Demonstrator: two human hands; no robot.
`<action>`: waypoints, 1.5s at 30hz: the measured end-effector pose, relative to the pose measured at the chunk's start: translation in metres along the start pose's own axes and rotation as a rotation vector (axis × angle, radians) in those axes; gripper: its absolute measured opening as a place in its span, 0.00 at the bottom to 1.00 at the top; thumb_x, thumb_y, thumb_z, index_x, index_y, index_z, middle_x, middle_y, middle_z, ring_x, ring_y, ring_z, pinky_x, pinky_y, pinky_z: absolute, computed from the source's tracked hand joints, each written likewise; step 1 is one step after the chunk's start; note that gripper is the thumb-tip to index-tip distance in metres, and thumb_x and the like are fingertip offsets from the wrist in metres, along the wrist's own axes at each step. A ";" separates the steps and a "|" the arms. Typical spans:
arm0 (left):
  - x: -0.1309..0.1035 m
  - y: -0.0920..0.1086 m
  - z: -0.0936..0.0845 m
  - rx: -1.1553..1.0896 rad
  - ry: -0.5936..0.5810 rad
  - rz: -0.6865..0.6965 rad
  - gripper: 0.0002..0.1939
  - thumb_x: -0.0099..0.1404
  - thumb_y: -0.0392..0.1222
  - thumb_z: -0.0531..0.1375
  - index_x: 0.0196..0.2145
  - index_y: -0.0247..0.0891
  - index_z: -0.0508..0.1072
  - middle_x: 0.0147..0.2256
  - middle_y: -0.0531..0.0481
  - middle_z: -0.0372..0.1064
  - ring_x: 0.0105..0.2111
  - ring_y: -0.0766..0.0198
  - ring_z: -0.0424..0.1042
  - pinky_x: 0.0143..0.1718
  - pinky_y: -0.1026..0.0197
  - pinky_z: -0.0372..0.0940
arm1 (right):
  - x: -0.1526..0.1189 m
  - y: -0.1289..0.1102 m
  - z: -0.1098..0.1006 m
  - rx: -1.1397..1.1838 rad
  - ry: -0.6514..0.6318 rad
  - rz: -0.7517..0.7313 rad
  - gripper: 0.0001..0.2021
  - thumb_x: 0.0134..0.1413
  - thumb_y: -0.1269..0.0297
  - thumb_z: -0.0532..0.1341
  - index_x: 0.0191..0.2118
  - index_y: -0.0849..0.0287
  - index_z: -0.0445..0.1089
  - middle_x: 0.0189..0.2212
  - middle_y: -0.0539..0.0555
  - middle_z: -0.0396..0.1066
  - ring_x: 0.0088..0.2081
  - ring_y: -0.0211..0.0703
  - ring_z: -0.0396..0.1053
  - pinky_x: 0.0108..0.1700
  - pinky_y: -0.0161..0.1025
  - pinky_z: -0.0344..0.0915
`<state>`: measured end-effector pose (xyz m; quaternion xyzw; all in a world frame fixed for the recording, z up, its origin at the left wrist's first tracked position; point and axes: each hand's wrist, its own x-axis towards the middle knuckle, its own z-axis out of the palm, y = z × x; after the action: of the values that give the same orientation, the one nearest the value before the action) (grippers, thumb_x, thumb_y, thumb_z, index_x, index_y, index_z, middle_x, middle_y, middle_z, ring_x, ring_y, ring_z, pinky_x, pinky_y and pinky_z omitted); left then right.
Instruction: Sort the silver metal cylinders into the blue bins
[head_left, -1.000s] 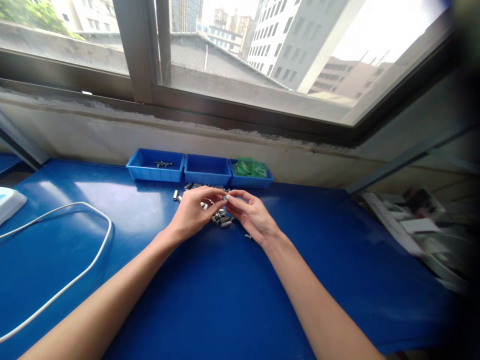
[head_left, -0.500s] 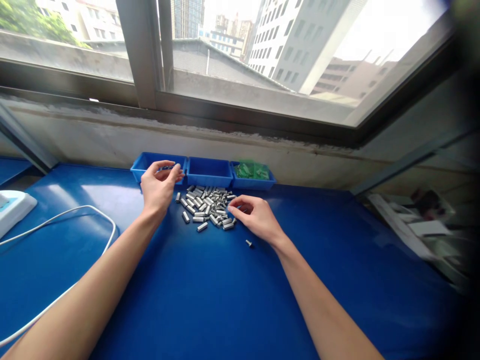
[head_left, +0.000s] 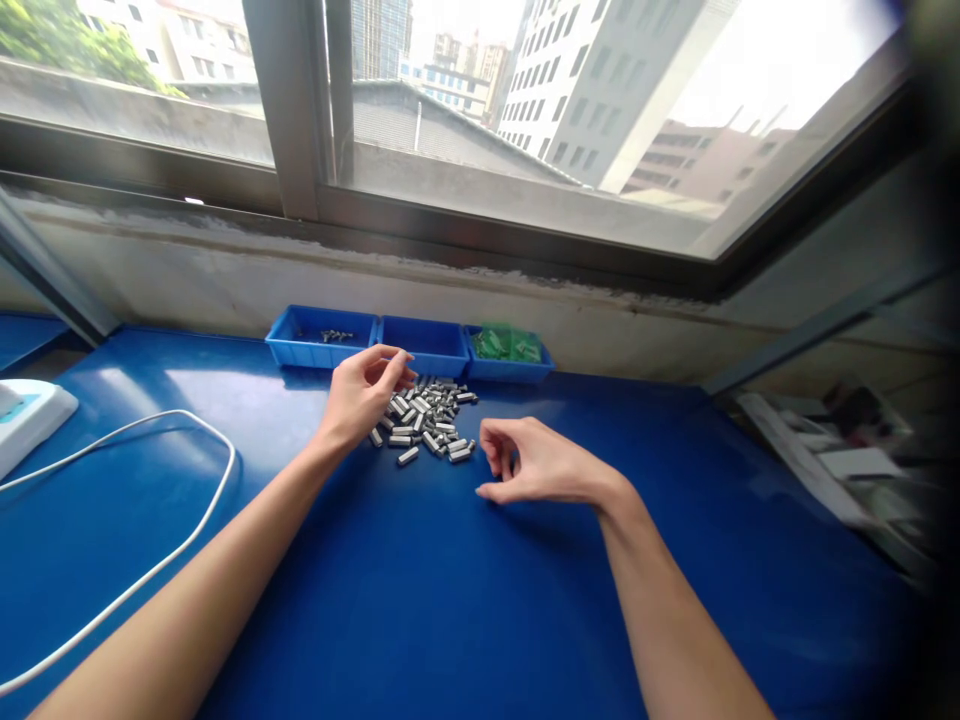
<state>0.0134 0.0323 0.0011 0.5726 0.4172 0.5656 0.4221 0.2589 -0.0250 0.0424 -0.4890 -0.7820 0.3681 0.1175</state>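
Observation:
My left hand [head_left: 369,390] hovers over the back left part of a pile of metal hex standoffs [head_left: 420,410], palm toward the right. Its fingers are loosely curved, the thumb tip near the index finger, and no object shows in it. To the right of the pile, my right hand [head_left: 540,460] is low over the table, thumb apart from the curled fingers. Nothing is visible between them; the spot where a small screw lay is covered by this hand. Behind the left hand, a blue bin [head_left: 292,352] holds several small screws [head_left: 335,336].
An empty blue bin [head_left: 424,362] and another blue bin [head_left: 525,372] with green bagged parts [head_left: 506,342] stand along the wall. A white cable [head_left: 217,490] crosses the blue table [head_left: 420,620] at left, near a white power strip [head_left: 34,415]. Windows rise behind.
My left hand has moved right, from over the left bin to the pile. My right hand has left the pile's edge, moving toward me and right over the loose screw, its thumb spreading.

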 end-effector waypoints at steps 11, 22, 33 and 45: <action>-0.005 -0.001 0.002 0.100 -0.062 0.028 0.19 0.66 0.56 0.60 0.39 0.35 0.77 0.32 0.45 0.78 0.32 0.58 0.78 0.36 0.60 0.71 | 0.016 0.014 0.009 -0.068 0.210 -0.047 0.01 0.47 0.71 0.61 0.29 0.58 0.68 0.23 0.48 0.70 0.25 0.37 0.69 0.28 0.32 0.63; -0.010 0.002 0.006 0.096 -0.172 0.022 0.17 0.65 0.52 0.61 0.42 0.35 0.77 0.32 0.46 0.78 0.34 0.58 0.79 0.36 0.61 0.72 | 0.034 0.011 0.026 0.450 0.459 -0.028 0.08 0.48 0.62 0.68 0.34 0.60 0.75 0.30 0.52 0.76 0.31 0.41 0.73 0.35 0.37 0.70; -0.017 0.003 0.011 0.074 -0.446 0.083 0.16 0.62 0.43 0.65 0.46 0.34 0.79 0.39 0.43 0.79 0.38 0.58 0.78 0.40 0.62 0.72 | 0.037 0.003 0.032 0.889 0.448 -0.009 0.18 0.43 0.60 0.74 0.31 0.57 0.63 0.28 0.48 0.75 0.31 0.37 0.73 0.38 0.36 0.70; -0.008 0.000 0.004 -0.050 -0.215 -0.060 0.17 0.58 0.52 0.68 0.36 0.34 0.79 0.34 0.45 0.80 0.34 0.59 0.78 0.37 0.63 0.70 | 0.037 0.005 0.032 0.561 0.519 -0.030 0.18 0.48 0.52 0.71 0.34 0.55 0.64 0.31 0.52 0.76 0.36 0.47 0.78 0.41 0.41 0.73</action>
<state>0.0169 0.0248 -0.0010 0.6066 0.3723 0.4983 0.4951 0.2268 -0.0074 0.0097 -0.5034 -0.6020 0.4302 0.4461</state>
